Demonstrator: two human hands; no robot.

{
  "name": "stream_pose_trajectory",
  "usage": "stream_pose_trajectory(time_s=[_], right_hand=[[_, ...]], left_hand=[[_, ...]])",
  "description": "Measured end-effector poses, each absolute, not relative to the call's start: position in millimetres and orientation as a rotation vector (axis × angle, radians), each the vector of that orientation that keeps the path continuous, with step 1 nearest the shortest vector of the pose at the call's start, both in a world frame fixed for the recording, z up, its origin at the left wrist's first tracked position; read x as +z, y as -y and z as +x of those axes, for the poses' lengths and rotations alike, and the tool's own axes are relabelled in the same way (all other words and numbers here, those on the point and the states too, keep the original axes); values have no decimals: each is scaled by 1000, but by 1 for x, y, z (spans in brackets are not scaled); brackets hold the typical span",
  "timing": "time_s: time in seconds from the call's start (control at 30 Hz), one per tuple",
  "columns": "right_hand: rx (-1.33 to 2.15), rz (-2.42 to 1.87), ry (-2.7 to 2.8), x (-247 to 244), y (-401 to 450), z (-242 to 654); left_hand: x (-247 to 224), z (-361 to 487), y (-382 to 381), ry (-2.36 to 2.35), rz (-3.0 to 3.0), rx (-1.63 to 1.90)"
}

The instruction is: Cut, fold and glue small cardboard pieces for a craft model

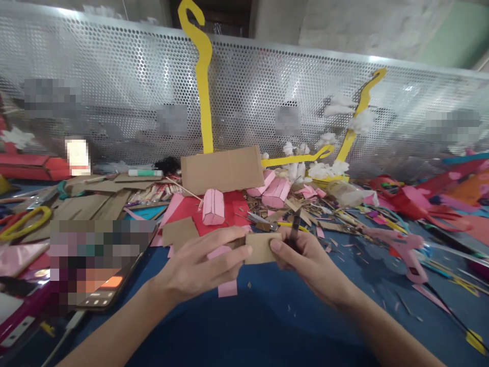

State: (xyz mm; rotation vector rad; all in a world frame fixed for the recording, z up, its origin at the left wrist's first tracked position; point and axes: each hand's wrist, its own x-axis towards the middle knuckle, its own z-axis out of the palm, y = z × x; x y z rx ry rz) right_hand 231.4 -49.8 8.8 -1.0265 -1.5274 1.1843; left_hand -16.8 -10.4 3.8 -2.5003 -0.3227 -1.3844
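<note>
A small rectangular piece of cardboard (262,248) is held up between both hands over the blue table. My left hand (208,260) grips its left end, fingers along the edge. With thumb and fingers, my right hand (301,252) pinches its right end. A dark slim tool (295,224) also sticks up out of my right hand; its kind is not clear. Behind the hands stands a small pink paper box (213,207) with dark outlined edges, on red paper (241,206). Pink paper strips (227,288) lie under my left hand.
A pink glue gun (410,252) with a black cord lies at right. A phone (110,270) leans at left, near yellow-handled scissors (26,224). Farther back is a cardboard box (222,168) before a yellow hook-shaped cutout (204,86). A perforated metal panel (244,76) runs behind.
</note>
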Motion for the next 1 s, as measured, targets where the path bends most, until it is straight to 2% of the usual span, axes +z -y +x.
stream_pose_trajectory(time_s=[0.3,0.5,1.0], right_hand=[[1210,-973,1287,7,48,238],[1120,-1001,1490,12,54,229],[1108,-1016,1515,14,58,225]], left_hand=[[-3,-13,6,345,-2719,-1724],[-1,-15,7,434,-2734,-1619],[3,-15,12,573,-2763,-1507]])
